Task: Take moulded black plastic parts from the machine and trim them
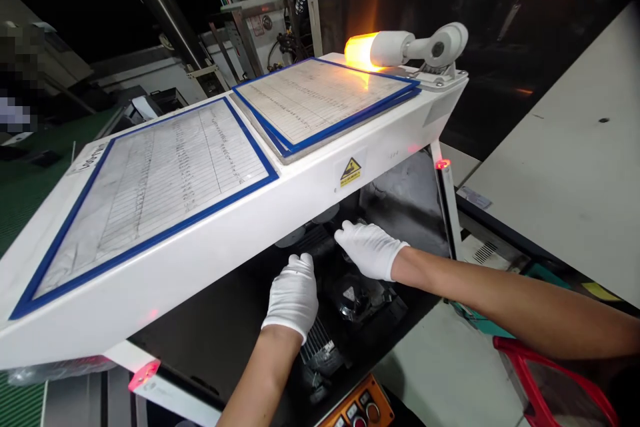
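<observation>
Both hands wear white gloves and reach under the front edge of a white machine cover (310,197). My left hand (293,293) is above a dark ribbed motor (320,345), its fingers curled away from the camera; whatever they hold, if anything, is hidden. To its right, my right hand (369,248) has its fingers bent together near a round grey disc (327,215) in the dark interior. Nothing can be made out between those fingers. A black round part with a triangular label (350,293) lies below the right hand.
Blue-framed sheets (190,167) lie on the cover, beside a lit orange lamp (363,51). Red-lit posts (450,207) flank the opening. An orange button panel (363,407) is at the bottom, with a red-framed object (555,380) at the lower right.
</observation>
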{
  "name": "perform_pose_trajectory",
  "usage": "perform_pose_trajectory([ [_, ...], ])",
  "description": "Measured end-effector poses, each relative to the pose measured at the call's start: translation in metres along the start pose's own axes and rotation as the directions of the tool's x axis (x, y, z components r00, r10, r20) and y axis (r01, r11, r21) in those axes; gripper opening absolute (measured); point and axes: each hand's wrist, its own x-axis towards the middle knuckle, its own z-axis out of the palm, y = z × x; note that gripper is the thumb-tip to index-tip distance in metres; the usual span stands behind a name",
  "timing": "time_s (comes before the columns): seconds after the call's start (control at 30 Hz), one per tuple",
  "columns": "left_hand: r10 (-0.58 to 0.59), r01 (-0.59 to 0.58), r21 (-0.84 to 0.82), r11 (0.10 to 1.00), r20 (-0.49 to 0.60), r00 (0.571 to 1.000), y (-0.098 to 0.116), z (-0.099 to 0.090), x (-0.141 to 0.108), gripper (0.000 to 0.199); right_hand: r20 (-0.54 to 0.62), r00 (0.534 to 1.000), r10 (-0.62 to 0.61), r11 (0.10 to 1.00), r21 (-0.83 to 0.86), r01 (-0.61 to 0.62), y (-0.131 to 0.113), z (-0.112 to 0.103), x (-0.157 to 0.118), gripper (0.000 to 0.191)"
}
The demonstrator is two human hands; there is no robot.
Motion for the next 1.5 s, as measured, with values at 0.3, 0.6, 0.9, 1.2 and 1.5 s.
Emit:
perform_pose_trajectory([
  [0.3,-0.059,0.050,-0.086,0.995,-0.104,0.993,0.008,0.011,0.001,0.049,0.013,0.998,-0.064,0.998,0.009,0.064,0.006,0.004,0.000,0.031],
  [0.6,-0.282,0.242,-0.193,0.951,-0.219,0.934,0.029,0.012,0.001,0.039,-0.108,0.993,-0.055,0.997,0.042,0.060,0.005,0.012,-0.003,0.040],
  [0.9,-0.429,0.358,-0.296,0.886,-0.228,0.874,0.037,0.030,0.026,0.038,-0.245,0.969,0.010,0.992,0.121,0.020,0.000,0.026,-0.002,0.023],
  [1.2,-0.353,0.248,-0.419,0.873,-0.195,0.915,0.006,0.012,0.010,0.045,-0.166,0.980,-0.109,0.973,0.183,0.139,0.016,0.020,0.004,0.020],
  [1.5,-0.323,0.290,-0.145,0.946,-0.365,0.873,0.021,0.035,0.001,0.070,-0.210,0.975,-0.076,0.989,0.111,0.101,0.015,0.026,0.010,0.034],
])
